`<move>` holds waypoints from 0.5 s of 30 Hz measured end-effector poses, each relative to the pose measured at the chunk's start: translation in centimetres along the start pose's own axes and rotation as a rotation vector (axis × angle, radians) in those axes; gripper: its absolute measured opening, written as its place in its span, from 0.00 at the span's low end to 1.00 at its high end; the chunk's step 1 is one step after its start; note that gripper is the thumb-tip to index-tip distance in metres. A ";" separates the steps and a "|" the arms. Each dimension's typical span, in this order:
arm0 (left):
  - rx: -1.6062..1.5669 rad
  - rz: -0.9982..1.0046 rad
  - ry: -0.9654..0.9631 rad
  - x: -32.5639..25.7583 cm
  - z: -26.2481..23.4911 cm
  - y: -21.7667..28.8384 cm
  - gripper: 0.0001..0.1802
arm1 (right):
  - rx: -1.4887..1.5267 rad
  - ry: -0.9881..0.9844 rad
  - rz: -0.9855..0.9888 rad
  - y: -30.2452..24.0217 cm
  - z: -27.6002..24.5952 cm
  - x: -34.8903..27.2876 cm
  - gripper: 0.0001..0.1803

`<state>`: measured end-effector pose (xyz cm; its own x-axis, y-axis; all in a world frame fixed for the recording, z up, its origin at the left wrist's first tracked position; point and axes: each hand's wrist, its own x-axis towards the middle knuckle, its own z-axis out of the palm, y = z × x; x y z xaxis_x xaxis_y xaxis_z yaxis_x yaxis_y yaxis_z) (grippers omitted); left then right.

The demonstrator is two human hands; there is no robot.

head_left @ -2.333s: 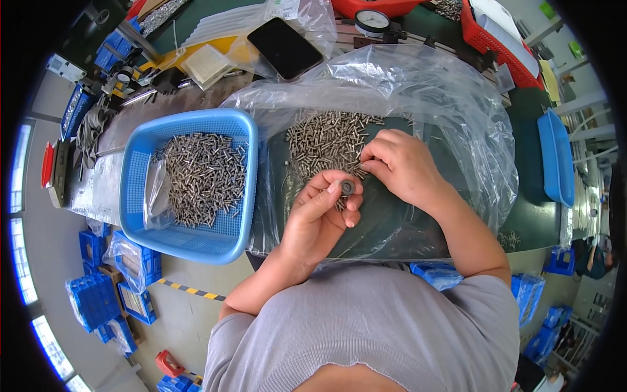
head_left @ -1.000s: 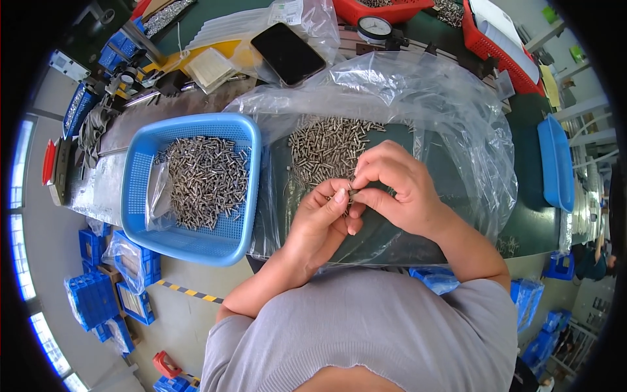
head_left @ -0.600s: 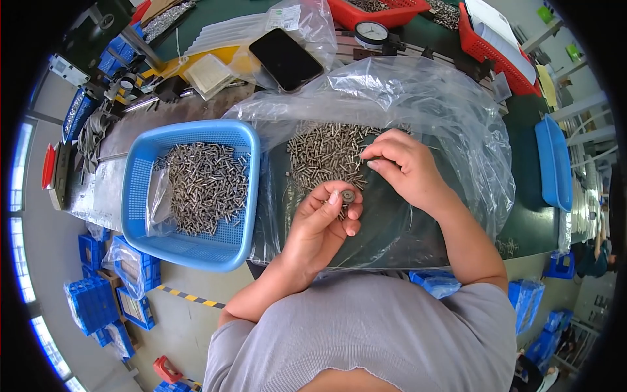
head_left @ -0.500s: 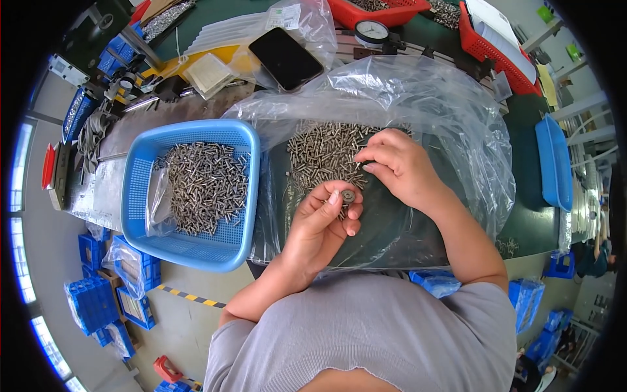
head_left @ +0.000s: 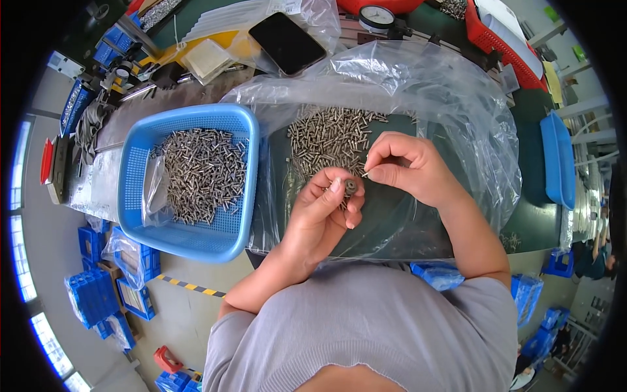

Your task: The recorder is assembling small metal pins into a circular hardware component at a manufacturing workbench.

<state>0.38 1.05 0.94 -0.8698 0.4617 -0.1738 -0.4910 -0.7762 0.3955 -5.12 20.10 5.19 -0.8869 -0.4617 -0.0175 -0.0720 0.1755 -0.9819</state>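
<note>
My left hand (head_left: pixel 317 215) is closed around a small round metal gauge-like piece (head_left: pixel 351 187) with a hole in its face, held between thumb and fingers. Just right of it, my right hand (head_left: pixel 418 171) pinches a tiny metal pin (head_left: pixel 366 174) at its fingertips, its end close to the round piece. Beyond both hands a heap of short metal pins (head_left: pixel 330 138) lies spread on clear plastic. To the left, a blue plastic basket (head_left: pixel 179 247) holds many more pins (head_left: pixel 204 173) and a clear plastic bag (head_left: pixel 155 189).
A crumpled clear plastic bag (head_left: pixel 418 72) lies behind and right of the heap. Farther back are a black phone (head_left: pixel 287 42), a dial gauge (head_left: pixel 377 17) and a red basket (head_left: pixel 506 49). A blue tray (head_left: pixel 557 160) sits at the right edge.
My right hand has come slightly nearer and down toward the round piece, its pinch now beside it. The round piece has tilted in my left hand. The whole view has shifted a little.
</note>
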 end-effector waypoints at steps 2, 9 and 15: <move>0.021 0.003 0.002 0.0 0.1 0.0 0.09 | 0.109 -0.075 -0.013 -0.3 0.4 -0.1 0.04; 0.057 -0.007 0.016 -0.1 0.1 -0.2 0.11 | 0.193 -0.090 0.013 0.0 1.1 -0.2 0.04; 0.055 -0.016 0.016 -0.1 0.0 -0.1 0.10 | 0.137 -0.109 -0.002 -0.1 1.0 -0.2 0.04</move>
<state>0.56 1.12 0.94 -0.8630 0.4662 -0.1948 -0.5016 -0.7441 0.4414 -4.43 19.30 5.08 -0.8314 -0.5549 -0.0286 -0.0040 0.0575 -0.9983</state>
